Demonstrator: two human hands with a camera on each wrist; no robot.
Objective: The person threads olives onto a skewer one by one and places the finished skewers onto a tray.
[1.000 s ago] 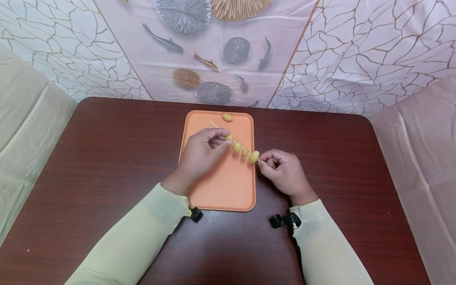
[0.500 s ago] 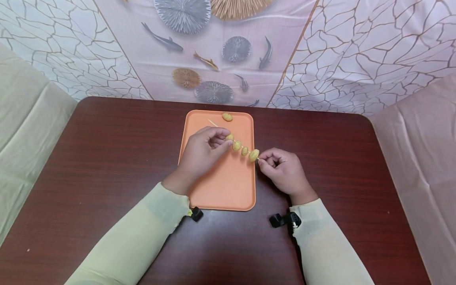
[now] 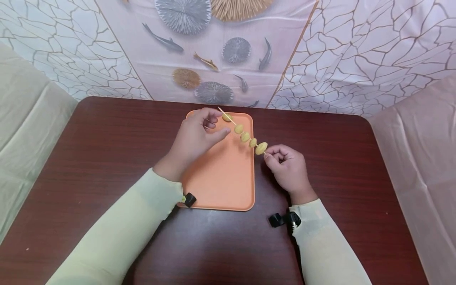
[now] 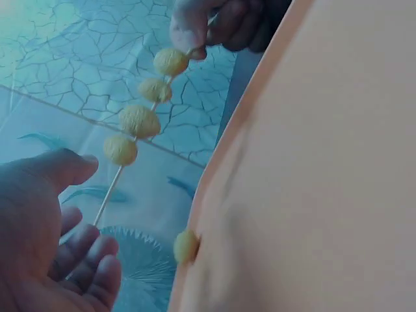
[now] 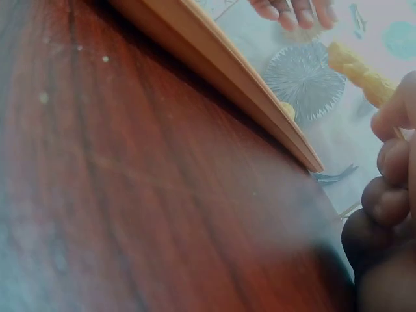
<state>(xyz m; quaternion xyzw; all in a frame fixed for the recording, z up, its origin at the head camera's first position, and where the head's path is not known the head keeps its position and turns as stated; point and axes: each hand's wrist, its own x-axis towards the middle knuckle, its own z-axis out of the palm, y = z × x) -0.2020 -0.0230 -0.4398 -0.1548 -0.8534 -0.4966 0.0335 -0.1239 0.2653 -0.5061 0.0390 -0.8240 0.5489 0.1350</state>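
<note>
My right hand (image 3: 290, 168) pinches the lower end of a thin wooden skewer (image 3: 229, 119) just beyond the tray's right side. Several yellow, wrinkled oval pieces (image 3: 244, 137), like small potatoes, are threaded along it with short gaps between them. The skewer slants up and left, its far tip bare. My left hand (image 3: 194, 136) is over the tray, thumb and fingers spread apart and nothing gripped; in the left wrist view its fingertips (image 4: 84, 237) are close to the bare tip. One loose yellow oval piece (image 4: 186, 247) lies on the orange tray (image 3: 221, 190) near its far edge.
The tray lies on a dark red-brown wooden table (image 3: 338, 158). A patterned cloth (image 3: 221, 51) hangs behind the table's far edge, with plain pale cloth (image 3: 420, 158) at the sides. Each wrist wears a small black camera mount (image 3: 277, 220).
My left hand has let go of the threaded pieces, moved up and left, and spread its fingers. My right hand has shifted the skewer slightly up and right.
</note>
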